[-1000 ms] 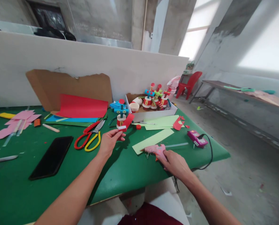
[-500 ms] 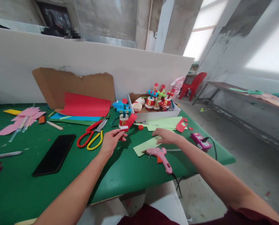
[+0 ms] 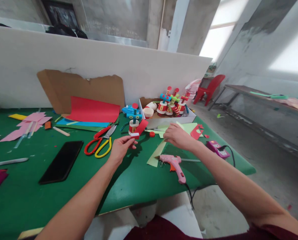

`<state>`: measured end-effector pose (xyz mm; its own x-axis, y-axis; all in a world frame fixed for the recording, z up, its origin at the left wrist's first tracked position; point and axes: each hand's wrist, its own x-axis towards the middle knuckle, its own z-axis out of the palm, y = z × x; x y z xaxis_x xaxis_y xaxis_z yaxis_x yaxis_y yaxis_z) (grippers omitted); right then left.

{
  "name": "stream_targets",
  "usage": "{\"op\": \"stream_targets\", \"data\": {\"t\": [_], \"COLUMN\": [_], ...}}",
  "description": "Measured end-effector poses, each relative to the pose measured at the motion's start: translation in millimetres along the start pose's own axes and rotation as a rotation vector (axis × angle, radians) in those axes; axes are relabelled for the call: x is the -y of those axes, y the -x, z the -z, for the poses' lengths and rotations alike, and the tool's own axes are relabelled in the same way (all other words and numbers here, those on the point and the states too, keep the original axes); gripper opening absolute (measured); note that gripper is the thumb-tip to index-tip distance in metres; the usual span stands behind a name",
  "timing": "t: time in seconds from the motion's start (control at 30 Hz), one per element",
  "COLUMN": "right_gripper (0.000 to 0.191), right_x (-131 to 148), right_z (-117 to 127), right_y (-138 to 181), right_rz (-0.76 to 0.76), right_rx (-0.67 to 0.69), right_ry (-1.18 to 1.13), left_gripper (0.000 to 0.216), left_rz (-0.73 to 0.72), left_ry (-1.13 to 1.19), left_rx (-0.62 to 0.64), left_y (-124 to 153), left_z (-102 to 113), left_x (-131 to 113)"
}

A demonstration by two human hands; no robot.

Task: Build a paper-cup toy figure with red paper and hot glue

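1. Head view: the left hand's (image 3: 121, 149) fingers (image 3: 131, 142) are pinched shut on a small red-and-white piece (image 3: 134, 135), which they hold just above the green surface (image 3: 128, 180).
2. The right hand (image 3: 177, 136) has its fingers curled closed over the far end of a light-green paper strip (image 3: 157, 154). The strip's near end lies on the surface.
3. Just beyond the left fingertips stands a cup figure (image 3: 134, 124) with a blue crosspiece, and a red paper slip (image 3: 143, 126) leans beside it. Whether the pinched piece touches the figure I cannot tell.
4. A pink glue gun (image 3: 174, 163) lies just beside the strip's near end, closer to the person than the right hand.
5. Red-and-yellow scissors (image 3: 100, 144) lie to the left of the left hand, with a black phone (image 3: 62, 161) farther left.
6. Behind the right hand, an open box (image 3: 192, 117) holds more figures.
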<state>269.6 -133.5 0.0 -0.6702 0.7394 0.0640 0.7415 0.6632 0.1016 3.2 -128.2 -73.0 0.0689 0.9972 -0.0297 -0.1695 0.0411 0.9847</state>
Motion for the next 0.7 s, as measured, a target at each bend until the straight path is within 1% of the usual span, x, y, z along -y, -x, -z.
{"op": "stream_targets", "data": {"t": [0.07, 0.13, 0.2, 0.23, 0.3, 0.33, 0.4, 0.43, 0.47, 0.57, 0.63, 0.7], "right_gripper": [0.019, 0.024, 0.025, 0.024, 0.02, 0.019, 0.018, 0.017, 0.017, 0.017, 0.018, 0.023], "right_x": [4.3, 1.4, -10.9, -20.4, -43.9, -56.5, -79.9, -89.4, -97.1, -108.2, -108.0, -103.7], "right_z": [12.5, 22.3, 27.8, 28.6, 25.8, 22.4, 12.4, 6.4, -0.1, -18.8, -28.3, -33.2], "right_y": [-5.3, -10.2, -12.9, -13.0, -10.5, -8.4, -3.7, -1.7, -0.2, 1.3, 1.6, 4.1], "right_rz": [-0.006, -0.033, -0.074, -0.103, -0.192, -0.26, -0.442, -0.532, -0.58, -0.661, -0.708, -0.755], "right_rx": [-0.095, -0.181, -0.236, -0.239, -0.174, -0.106, 0.074, 0.144, 0.173, 0.17, 0.127, 0.065], "right_ry": [0.107, 0.198, 0.248, 0.25, 0.217, 0.194, 0.158, 0.145, 0.143, 0.148, 0.156, 0.176], "left_gripper": [0.048, 0.048, 0.048, 0.048, 0.048, 0.048, 0.048, 0.049, 0.049, 0.048, 0.047, 0.046], "left_rz": [-0.001, 0.0, -0.002, -0.004, -0.009, -0.011, -0.008, -0.008, -0.008, -0.007, -0.004, -0.005], "left_ry": [0.013, 0.019, 0.027, 0.032, 0.038, 0.037, 0.028, 0.021, 0.013, -0.004, -0.008, -0.007], "left_rx": [0.003, 0.002, 0.001, 0.001, -0.002, -0.005, -0.005, -0.003, -0.001, 0.005, 0.005, -0.005], "left_y": [-0.1, -0.2, -0.1, 0.0, 0.1, 0.2, 0.1, 0.0, -0.2, -1.1, -1.8, -2.2], "left_z": [0.3, 0.5, 0.7, 0.9, 1.1, 1.1, 1.0, 0.9, 0.7, 0.4, 0.7, 1.3], "left_x": [0.3, 0.5, 0.2, -0.2, -0.8, -1.0, -0.9, -0.5, 0.2, 3.1, 4.8, 5.6]}}
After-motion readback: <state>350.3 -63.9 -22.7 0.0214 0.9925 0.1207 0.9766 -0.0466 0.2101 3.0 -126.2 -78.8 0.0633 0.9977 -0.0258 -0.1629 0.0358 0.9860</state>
